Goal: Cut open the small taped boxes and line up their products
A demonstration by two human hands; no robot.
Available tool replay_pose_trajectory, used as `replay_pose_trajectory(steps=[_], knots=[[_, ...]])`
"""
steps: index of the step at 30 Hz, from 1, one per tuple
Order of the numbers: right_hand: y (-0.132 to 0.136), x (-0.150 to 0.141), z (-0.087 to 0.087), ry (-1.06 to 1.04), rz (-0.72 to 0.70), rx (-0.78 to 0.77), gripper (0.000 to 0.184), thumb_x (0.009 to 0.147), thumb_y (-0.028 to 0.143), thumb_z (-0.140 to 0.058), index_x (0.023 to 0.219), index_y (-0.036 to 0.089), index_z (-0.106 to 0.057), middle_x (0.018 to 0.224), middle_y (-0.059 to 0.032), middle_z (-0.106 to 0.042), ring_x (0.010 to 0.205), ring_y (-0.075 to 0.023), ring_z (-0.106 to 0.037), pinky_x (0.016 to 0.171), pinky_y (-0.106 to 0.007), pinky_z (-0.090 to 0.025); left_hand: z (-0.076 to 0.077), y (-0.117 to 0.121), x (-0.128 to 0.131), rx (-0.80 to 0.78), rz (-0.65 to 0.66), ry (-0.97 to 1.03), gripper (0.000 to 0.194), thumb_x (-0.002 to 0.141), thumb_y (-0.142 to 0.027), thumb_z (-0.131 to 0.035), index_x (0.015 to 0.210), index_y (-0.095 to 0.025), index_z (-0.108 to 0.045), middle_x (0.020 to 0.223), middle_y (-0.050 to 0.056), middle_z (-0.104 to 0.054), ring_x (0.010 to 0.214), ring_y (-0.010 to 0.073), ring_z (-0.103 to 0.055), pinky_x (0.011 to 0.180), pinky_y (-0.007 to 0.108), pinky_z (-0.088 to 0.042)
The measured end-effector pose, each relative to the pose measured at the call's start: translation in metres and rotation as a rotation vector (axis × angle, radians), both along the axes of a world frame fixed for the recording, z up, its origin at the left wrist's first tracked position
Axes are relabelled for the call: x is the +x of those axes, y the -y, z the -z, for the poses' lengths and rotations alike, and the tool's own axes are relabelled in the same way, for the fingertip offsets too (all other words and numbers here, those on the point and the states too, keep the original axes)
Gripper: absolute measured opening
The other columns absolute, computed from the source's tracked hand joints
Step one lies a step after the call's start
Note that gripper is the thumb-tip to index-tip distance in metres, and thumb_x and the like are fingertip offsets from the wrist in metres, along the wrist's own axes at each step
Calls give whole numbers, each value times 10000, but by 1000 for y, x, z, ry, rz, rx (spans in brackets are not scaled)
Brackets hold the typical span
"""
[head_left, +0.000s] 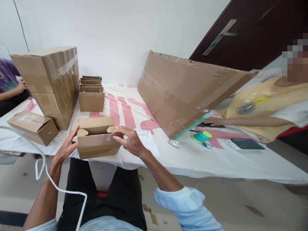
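Note:
A small brown cardboard box [97,146] sits at the near edge of the white-covered table [216,160], its top flaps partly open. My left hand [66,147] grips its left end, fingers curled on the side flap. My right hand [128,139] is closed over the right end, fingertips pressing on the top right flap.
A stack of large taped cartons [51,80] stands at the left with a small closed box [32,126] beside it. Several small open boxes [91,96] line up behind. A big flat cardboard sheet [183,89] leans at right. A person in yellow [260,106] sits by a tape roll [201,136] and phone [245,143]. Another person's arm [14,91] is at far left.

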State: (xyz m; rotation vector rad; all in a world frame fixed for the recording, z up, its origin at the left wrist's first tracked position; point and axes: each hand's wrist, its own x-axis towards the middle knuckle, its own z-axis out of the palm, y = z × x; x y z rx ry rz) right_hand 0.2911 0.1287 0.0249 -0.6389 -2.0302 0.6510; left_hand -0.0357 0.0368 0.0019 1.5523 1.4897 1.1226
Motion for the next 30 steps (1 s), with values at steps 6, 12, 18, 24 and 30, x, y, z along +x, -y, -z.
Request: replay_pose_trajectory(steps=[6, 12, 18, 24, 30], knots=[[3, -3, 3, -8, 117, 278, 85, 963, 182, -690, 971, 252, -738, 917, -46, -775, 844, -213, -734, 774, -359, -630, 3, -1, -2, 12, 4, -10, 956, 918, -588, -736, 1733, -294, -334, 1826, 93, -280, 1648, 437, -327, 1188, 508, -552], [10, -8, 10, -4, 253, 409, 121, 981, 166, -665, 910, 260, -688, 944, -60, -762, 901, -226, -751, 790, -360, -642, 2, -1, 0, 5, 3, -18, 959, 923, -607, -725, 1737, -302, -321, 1831, 86, -263, 1650, 439, -318, 1168, 510, -566], [12, -12, 14, -48, 301, 451, 124, 986, 164, -676, 896, 249, -672, 974, -74, -774, 906, -219, -766, 813, -358, -646, 5, -4, -2, 9, 13, 10, 1026, 879, -669, -743, 1738, -297, -322, 1835, 89, -251, 1651, 450, -312, 1148, 507, -581], [12, -13, 20, -49, 336, 358, 98, 965, 202, -679, 881, 253, -671, 981, -76, -782, 934, -242, -765, 826, -391, -643, 7, -5, -4, -4, 29, 23, 1046, 876, -682, -742, 1743, -291, -306, 1844, 97, -221, 1663, 447, -283, 1161, 497, -569], [13, -15, 21, -77, 326, 342, 132, 967, 172, -647, 864, 253, -664, 969, -70, -776, 911, -229, -753, 844, -392, -636, 9, -5, -4, -16, 20, 49, 1046, 878, -677, -745, 1743, -292, -302, 1853, 106, -180, 1674, 449, -249, 1173, 498, -556]])
